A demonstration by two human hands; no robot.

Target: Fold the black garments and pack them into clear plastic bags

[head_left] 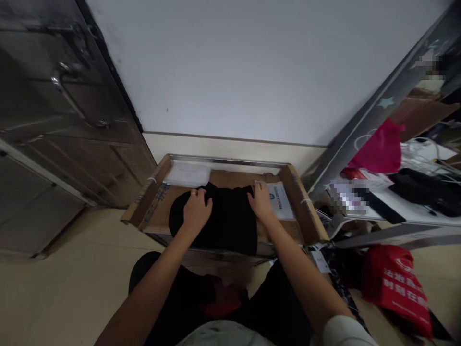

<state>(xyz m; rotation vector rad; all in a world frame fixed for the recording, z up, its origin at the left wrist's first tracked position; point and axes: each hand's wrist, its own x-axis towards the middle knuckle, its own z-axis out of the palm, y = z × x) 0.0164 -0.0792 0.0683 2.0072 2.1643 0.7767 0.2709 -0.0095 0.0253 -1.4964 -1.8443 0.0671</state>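
A piece of black cloth [230, 216], which looks like a folded garment, lies across a cardboard-lined rack [158, 216], and its near edge hangs at the front. On the cloth's left part rests my left hand [196, 211], fingers lightly bent and thumb apart, with a ring on one finger. My right hand [260, 202] lies at the cloth's upper right edge, its fingers spread and partly over a white printed packet [283, 202]. Neither hand visibly lifts the cloth. Behind the left hand, a flat white packet [187, 174] lies on the cardboard.
A white wall [234, 72] rises behind the rack. To the left is a metal door with a handle [79, 105]. The cluttered desk [382, 206] at right holds a pink bag [382, 149] and cables. A red bag [396, 288] sits below it.
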